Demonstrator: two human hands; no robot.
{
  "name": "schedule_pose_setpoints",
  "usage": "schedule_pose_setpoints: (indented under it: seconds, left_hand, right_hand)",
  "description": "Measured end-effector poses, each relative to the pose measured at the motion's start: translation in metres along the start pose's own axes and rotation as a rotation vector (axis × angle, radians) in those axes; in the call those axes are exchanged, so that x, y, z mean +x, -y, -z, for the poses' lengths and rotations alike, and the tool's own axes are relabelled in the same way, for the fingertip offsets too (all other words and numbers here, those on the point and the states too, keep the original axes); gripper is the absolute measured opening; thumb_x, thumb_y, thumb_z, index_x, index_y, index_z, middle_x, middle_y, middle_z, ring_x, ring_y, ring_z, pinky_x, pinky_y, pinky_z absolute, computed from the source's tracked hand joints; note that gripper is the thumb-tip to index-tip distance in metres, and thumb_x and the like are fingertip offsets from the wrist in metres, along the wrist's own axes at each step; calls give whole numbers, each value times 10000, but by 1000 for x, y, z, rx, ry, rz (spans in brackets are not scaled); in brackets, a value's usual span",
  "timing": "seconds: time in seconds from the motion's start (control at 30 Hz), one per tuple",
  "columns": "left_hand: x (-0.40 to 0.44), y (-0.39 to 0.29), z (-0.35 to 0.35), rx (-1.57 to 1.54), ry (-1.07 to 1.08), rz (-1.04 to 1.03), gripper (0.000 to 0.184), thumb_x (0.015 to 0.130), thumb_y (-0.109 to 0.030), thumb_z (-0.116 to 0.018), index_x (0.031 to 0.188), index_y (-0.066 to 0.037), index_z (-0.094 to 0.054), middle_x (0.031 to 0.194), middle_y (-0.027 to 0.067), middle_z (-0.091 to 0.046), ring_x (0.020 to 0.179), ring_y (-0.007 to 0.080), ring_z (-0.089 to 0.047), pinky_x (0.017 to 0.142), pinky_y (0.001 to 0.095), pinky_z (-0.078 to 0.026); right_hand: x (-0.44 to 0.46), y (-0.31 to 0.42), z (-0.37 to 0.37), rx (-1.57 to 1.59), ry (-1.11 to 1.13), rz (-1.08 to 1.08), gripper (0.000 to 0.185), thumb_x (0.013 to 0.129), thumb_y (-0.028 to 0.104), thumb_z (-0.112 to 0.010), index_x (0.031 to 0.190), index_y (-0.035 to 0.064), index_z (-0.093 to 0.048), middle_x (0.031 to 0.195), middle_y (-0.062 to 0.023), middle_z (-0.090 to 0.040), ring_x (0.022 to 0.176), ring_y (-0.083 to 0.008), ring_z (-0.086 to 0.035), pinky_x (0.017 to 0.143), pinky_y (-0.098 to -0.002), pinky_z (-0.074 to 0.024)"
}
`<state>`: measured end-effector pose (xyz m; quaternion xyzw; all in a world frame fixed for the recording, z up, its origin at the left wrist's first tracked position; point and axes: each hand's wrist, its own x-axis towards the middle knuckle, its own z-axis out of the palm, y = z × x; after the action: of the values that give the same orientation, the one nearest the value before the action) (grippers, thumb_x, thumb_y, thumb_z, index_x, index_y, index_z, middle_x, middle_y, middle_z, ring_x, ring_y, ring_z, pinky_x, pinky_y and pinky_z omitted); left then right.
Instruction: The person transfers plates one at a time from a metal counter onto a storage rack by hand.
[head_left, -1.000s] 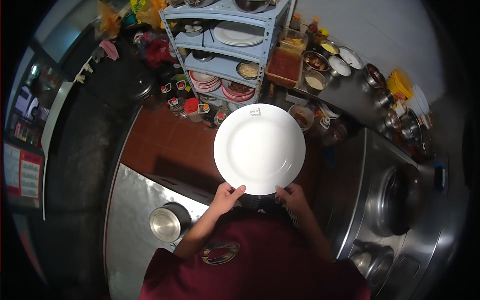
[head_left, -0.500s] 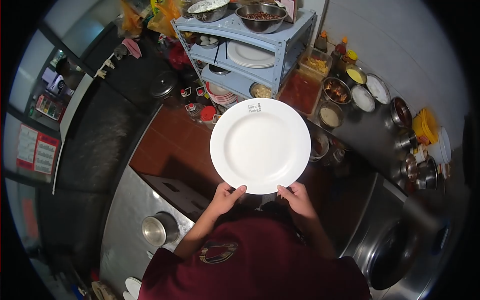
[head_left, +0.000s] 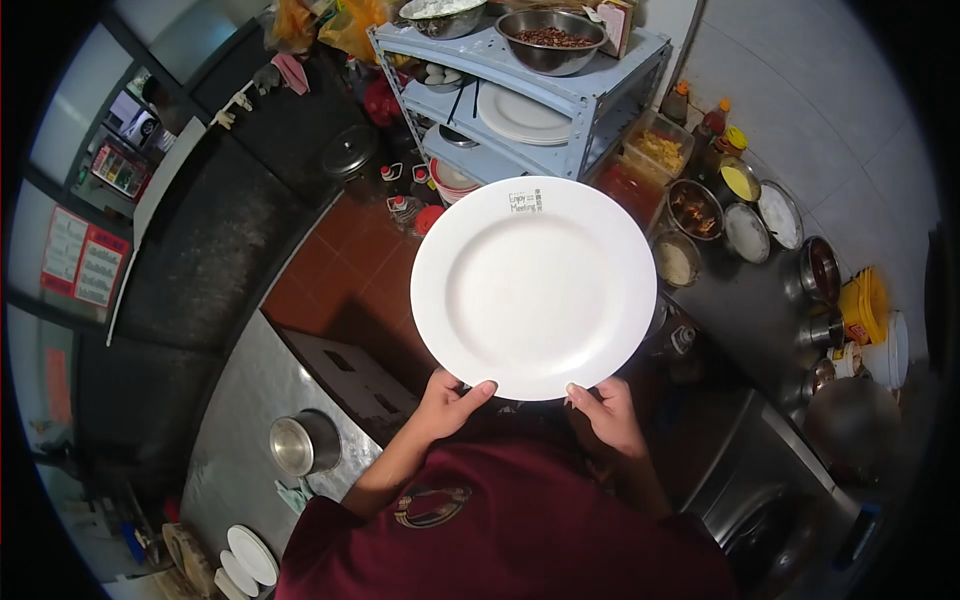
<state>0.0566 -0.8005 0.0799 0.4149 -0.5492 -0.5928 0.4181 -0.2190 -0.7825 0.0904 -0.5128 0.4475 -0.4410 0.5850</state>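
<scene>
We hold the plate (head_left: 533,290) in mid-air before the shirt (head_left: 520,520), its print (head_left: 526,202) on the far rim. Left hand (head_left: 447,405) and right hand (head_left: 612,412) both pinch the near rim, thumbs (head_left: 480,394) on top. Pot (head_left: 305,445) stands on the counter (head_left: 240,405) to our left.

Plate (head_left: 534,290): smallest printed characters too fine to read. Left hand (head_left: 447,405), right hand (head_left: 612,415): fingertips hidden under plate. Shelf (head_left: 470,46): lower tiers largely behind plate. Bowl (head_left: 447,24), white contents: cut by top edge. Wok (head_left: 768,535): cut by bottom edge, interior too dark to tell. Poster (head_left: 85,255): text illegible. Round object (head_left: 853,420): blurred, unidentifiable.
</scene>
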Motion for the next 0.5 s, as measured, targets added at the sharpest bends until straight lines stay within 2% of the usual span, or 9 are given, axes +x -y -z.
schedule_pose_setpoints:
  seconds: [0.13,0.23,0.33,0.5]
  left_hand:
    - [5,-3,9,8,-5,-4,262,946,-135,-660,1152,26,-659,1090,56,-691,1025,124,-601,914,286,-456]
    - [9,-4,16,6,-1,-11,258,947,-136,-659,1150,23,-662,1090,55,-692,1021,124,-603,910,287,-457]
    - [14,-5,21,-18,23,-5,254,947,-136,-659,1147,21,-664,1092,54,-692,1023,125,-603,913,290,-455]
    - [20,-6,28,25,53,-68,249,950,-134,-653,1144,22,-665,1087,53,-693,1017,126,-603,911,290,-455]
  right_hand:
    - [9,3,-4,10,8,-12,150,949,105,-637,1006,-28,-674,864,-35,-687,785,-91,-603,725,-259,-483]
    - [14,15,-16,13,-54,8,115,955,88,-612,927,-16,-654,806,-17,-650,738,-72,-572,689,-241,-456]
    - [15,8,-13,20,-36,-16,193,947,92,-634,1088,-34,-672,966,-57,-711,870,-92,-613,789,-266,-483]
    - [16,4,-15,21,-41,-23,198,946,85,-631,1095,-40,-669,984,-63,-713,899,-97,-620,809,-269,-485]
